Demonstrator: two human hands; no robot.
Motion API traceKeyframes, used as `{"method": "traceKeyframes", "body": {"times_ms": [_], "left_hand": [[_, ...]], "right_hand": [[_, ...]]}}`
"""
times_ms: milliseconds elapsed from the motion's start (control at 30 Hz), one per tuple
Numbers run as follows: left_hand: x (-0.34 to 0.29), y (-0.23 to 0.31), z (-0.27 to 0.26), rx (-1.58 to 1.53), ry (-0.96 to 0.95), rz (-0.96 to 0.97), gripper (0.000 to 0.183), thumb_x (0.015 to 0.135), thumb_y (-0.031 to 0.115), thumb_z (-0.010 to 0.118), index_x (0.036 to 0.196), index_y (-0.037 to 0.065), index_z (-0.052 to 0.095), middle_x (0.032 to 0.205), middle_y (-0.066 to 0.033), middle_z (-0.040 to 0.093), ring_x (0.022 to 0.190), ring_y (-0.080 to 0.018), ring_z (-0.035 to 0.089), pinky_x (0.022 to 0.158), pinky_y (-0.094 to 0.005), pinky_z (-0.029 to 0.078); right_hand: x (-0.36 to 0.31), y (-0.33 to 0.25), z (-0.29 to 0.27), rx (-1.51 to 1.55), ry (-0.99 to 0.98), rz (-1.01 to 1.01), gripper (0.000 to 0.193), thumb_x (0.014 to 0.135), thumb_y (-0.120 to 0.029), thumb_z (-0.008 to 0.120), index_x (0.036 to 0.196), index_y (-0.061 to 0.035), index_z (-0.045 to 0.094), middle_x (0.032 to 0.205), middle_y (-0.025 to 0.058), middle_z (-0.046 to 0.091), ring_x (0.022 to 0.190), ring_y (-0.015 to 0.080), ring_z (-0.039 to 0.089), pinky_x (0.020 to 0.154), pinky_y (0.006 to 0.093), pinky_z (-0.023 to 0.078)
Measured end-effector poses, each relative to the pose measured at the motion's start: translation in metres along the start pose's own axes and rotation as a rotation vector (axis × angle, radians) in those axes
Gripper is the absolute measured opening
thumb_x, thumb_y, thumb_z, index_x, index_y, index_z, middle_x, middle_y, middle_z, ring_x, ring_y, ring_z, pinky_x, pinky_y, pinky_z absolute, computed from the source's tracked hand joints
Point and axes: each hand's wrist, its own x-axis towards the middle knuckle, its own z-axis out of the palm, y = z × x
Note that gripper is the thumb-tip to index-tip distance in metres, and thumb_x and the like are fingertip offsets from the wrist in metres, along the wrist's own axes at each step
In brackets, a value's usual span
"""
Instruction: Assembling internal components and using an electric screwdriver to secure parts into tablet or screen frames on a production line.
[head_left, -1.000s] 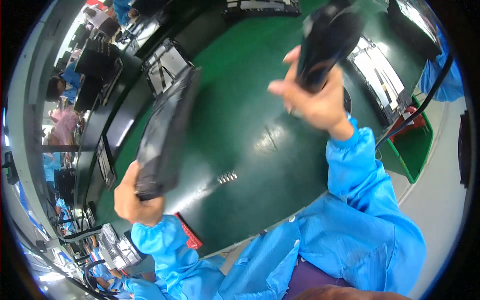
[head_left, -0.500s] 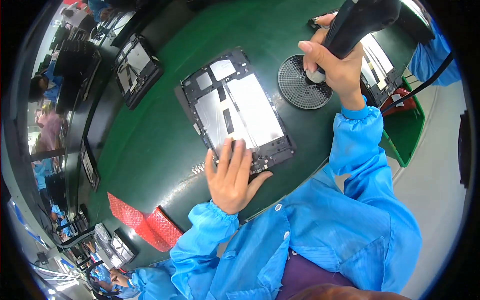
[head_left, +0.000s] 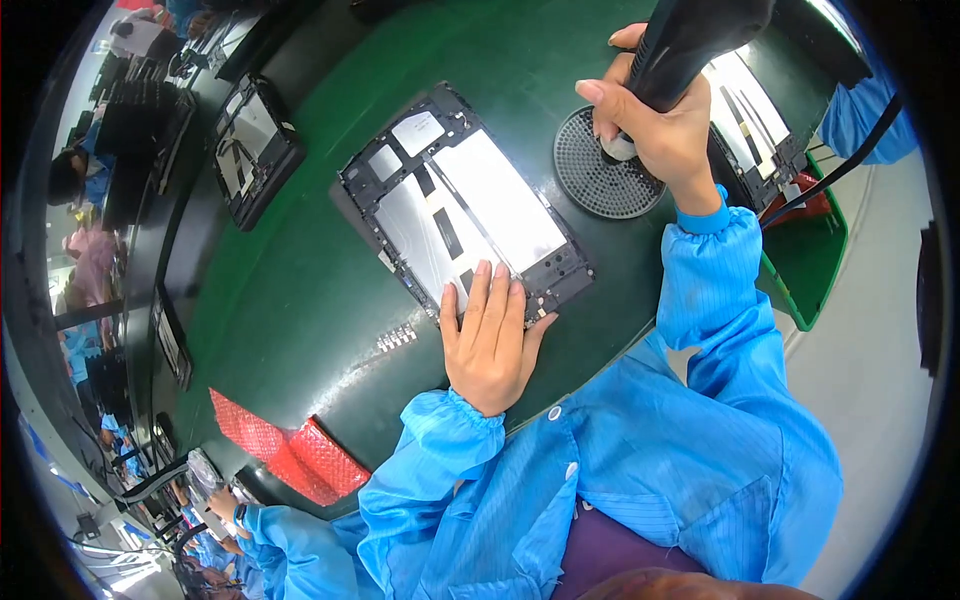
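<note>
Two hands at a green table (head_left: pixel 290 300), contents listed left to right: one open flat unit (head_left: pixel 247 150), pale interior facing up, towards the far side; one red bubble-wrap sheet (head_left: pixel 315 460), folded, at the near side; one row of small metal pieces (head_left: pixel 397 338), lying beside the central item; one larger open unit (head_left: pixel 500 190), mid-table, turned askew, silver panels and black frame uppermost; one left hand (head_left: pixel 490 350), fingers extended and slightly spread, grasping nothing, resting on the unit's near end; one round black perforated dish (head_left: pixel 600 180), just right of that unit; one right hand (head_left: pixel 670 140), above the dish, fingers wrapped round a black handheld tool (head_left: pixel 690 50), its working end not clearly seen; one further open unit (head_left: pixel 745 95), behind the right wrist; one green bin (head_left: pixel 812 285), at the table's right edge. Handling note, by judgement: a light, flat left palm should steady the frame without pressing the ribbon strips; the tool is best brought in square and unhurried, with its end clear of the left fingers.
</note>
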Motion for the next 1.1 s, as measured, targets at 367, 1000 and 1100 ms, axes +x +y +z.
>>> {"method": "traceKeyframes", "body": {"times_ms": [367, 1000, 1100], "left_hand": [[0.000, -0.003, 0.006, 0.054, 0.005, -0.067, 0.051, 0.064, 0.023, 0.078, 0.104, -0.003, 0.059, 0.115, -0.0179, 0.058, 0.117, -0.0322, 0.049, 0.100, -0.0498, 0.030], [-0.047, -0.105, -0.101, -0.243, -0.226, -0.619, 0.024, 0.063, 0.008, 0.077, 0.083, 0.001, 0.065, 0.078, -0.0113, 0.063, 0.069, -0.0233, 0.059, 0.062, -0.0331, 0.048], [-0.050, -0.116, -0.098, -0.585, -0.317, -0.839, 0.021, 0.063, 0.005, 0.077, 0.079, 0.000, 0.065, 0.071, -0.0105, 0.064, 0.058, -0.0201, 0.059, 0.056, -0.0297, 0.048]], "right_hand": [[-0.004, 0.004, 0.009, -0.042, -0.020, 0.114, 0.040, 0.076, 0.001, 0.067, 0.110, -0.0007, 0.046, 0.061, 0.0034, 0.054, 0.048, 0.0102, 0.050, 0.046, 0.0229, 0.040], [-0.007, -0.021, 0.001, -0.065, -0.003, -0.070, 0.038, 0.082, 0.002, 0.058, 0.113, 0.0093, 0.039, 0.062, 0.0076, 0.050, 0.056, 0.0158, 0.049, 0.061, 0.0361, 0.044], [-0.005, -0.025, 0.006, 0.003, -0.043, -0.064, 0.038, 0.082, 0.002, 0.058, 0.114, 0.0090, 0.038, 0.062, 0.0079, 0.050, 0.056, 0.0163, 0.049, 0.062, 0.0364, 0.044]]}}
